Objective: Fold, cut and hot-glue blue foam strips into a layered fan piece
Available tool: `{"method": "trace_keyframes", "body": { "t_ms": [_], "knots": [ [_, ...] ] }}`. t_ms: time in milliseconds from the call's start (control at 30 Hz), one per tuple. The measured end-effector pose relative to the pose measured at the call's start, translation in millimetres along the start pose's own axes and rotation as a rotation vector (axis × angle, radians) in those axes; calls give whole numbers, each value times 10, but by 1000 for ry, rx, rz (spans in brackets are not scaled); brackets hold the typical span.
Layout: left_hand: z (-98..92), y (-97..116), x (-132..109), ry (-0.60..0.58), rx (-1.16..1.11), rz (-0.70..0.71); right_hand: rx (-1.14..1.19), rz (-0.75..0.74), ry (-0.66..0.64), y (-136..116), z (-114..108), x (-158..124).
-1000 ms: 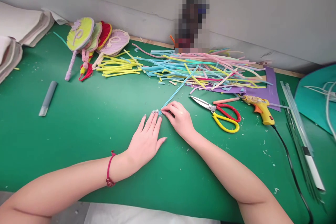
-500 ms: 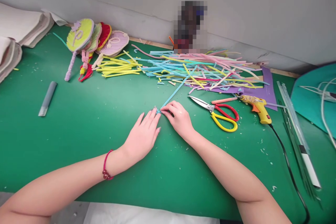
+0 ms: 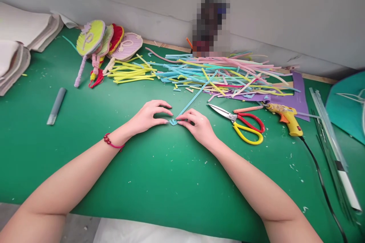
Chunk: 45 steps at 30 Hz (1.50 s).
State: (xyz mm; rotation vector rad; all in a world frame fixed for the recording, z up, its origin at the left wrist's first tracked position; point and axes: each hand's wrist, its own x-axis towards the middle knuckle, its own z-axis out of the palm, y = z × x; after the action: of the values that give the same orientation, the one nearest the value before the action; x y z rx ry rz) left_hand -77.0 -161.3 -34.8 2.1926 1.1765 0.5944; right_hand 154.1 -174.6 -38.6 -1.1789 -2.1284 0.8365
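Observation:
A light-blue pipe cleaner (image 3: 191, 101) slants down from the pile, its near end folded into a small zigzag on the green table (image 3: 159, 182). Thumb and fingers of my right hand (image 3: 199, 125) pinch it just beside the folds. My left hand (image 3: 146, 117), a red bracelet at its wrist, lies to the left of the folded end. Its fingers are curved and apart, the thumb tip close to the folds; whether it touches them I cannot tell. Scissors (image 3: 230, 115) with one red and one yellow handle lie right of my right hand.
Behind spreads a pile of coloured pipe cleaners (image 3: 222, 74). Fuzzy round fans (image 3: 91, 38) lie at the back left. A yellow glue gun (image 3: 288, 115) with a black cord is at the right, near clear sticks (image 3: 330, 133). A grey tube (image 3: 57, 104) lies left.
My left hand has lifted off the folded end, turned, and drawn back to the left with its fingers apart. My right hand keeps its pinch on the pipe cleaner. The view has shifted slightly.

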Motion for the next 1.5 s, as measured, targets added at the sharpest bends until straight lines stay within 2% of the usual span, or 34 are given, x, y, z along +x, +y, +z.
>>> {"method": "trace_keyframes", "body": {
  "t_ms": [100,633,1267,1367,1500],
  "knots": [
    [14,-10,4,2,25,2,-20,-12,-33,25,-21,18],
    [53,32,15,47,48,-14,-115,-26,29,11,27,14],
    [67,-3,0,59,30,29,-52,-32,32,28,38,0],
    [53,12,-8,85,-66,0,20,-40,89,9,-26,16],
    [2,55,-25,211,-257,-104,-15,4,212,96,-261,58]
  ]
}}
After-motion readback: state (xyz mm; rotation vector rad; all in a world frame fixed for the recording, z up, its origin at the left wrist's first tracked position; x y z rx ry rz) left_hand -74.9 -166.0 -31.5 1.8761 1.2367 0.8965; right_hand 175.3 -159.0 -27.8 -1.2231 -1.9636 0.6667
